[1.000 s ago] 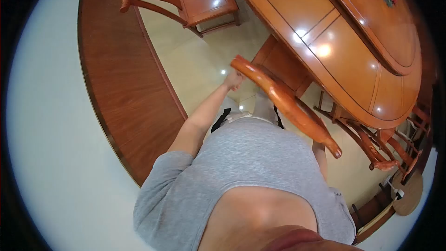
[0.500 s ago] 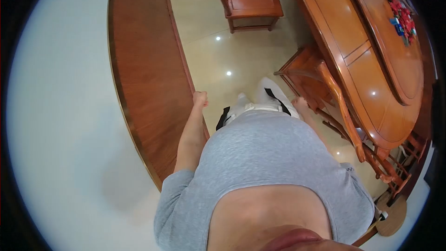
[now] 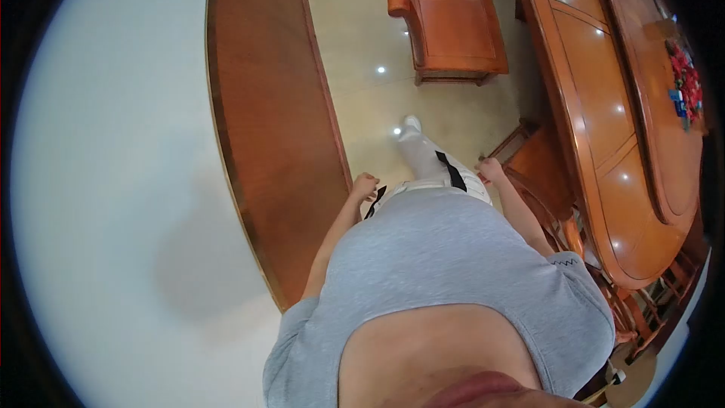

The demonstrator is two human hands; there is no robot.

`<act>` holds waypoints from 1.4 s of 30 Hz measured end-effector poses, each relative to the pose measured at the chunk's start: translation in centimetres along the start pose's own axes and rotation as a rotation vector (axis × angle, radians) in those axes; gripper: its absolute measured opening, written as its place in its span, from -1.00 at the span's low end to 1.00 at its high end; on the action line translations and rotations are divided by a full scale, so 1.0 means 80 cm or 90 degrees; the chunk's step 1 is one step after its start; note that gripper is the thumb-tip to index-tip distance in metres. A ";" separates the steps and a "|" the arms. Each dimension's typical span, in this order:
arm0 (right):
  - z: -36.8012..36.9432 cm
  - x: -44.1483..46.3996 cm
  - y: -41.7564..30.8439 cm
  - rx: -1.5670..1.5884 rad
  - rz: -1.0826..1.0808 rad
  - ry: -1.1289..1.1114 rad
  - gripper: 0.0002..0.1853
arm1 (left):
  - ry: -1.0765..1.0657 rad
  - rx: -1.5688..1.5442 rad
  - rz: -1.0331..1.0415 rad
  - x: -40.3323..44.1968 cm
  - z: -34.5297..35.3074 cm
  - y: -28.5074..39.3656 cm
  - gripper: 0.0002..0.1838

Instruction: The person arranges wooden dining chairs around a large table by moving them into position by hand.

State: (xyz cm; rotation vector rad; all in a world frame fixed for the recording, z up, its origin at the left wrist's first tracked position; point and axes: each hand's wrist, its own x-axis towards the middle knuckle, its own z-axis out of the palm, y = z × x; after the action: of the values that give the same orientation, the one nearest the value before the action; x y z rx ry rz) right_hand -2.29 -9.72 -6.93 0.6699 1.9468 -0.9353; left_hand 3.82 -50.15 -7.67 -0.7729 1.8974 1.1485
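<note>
My left hand (image 3: 365,187) hangs beside my hip with its fingers loosely curled in, and nothing shows in it. It is nearest to the edge of a long brown wooden panel (image 3: 276,121) on my left. On the other side, my right hand (image 3: 491,171) is also curled, with no object seen in it. Close by that hand stands a wooden chair (image 3: 545,166), partly tucked under a large polished table (image 3: 596,128). I cannot tell whether the hand touches the chair. One leg in white trousers (image 3: 423,155) is stretched forward.
Ahead is another wooden chair (image 3: 461,30) on the shiny tiled floor (image 3: 362,98). The table carries a raised turntable (image 3: 657,143) with red flowers (image 3: 683,75) and a small blue item (image 3: 677,104). A white wall (image 3: 113,181) runs along the left.
I have moved forward along the floor, and the chair ahead sits lower in view. One leg now reaches farther forward. Both hands have swung slightly and remain curled.
</note>
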 end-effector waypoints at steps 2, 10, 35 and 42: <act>0.007 0.021 -0.063 0.041 -0.035 -0.008 -0.70 | 0.045 -0.028 -0.063 0.013 -0.070 0.025 -0.67; -0.019 0.020 -0.339 0.335 -0.126 -0.025 -0.55 | 0.266 -0.307 -0.036 0.081 -0.260 0.157 -0.80; 0.021 0.048 -0.499 1.154 -0.208 -0.072 -0.54 | -0.034 0.136 0.094 0.392 -0.438 0.460 -0.73; 0.038 0.118 -0.442 1.168 -0.246 -0.218 -0.53 | -0.232 0.176 0.035 0.374 -0.389 0.542 -0.59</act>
State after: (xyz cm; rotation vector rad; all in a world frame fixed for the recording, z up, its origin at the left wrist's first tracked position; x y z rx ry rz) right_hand -31.61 -31.62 -3.65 0.9106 0.4153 -2.7895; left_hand -55.76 -63.73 -4.96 -0.3340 1.7257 0.9562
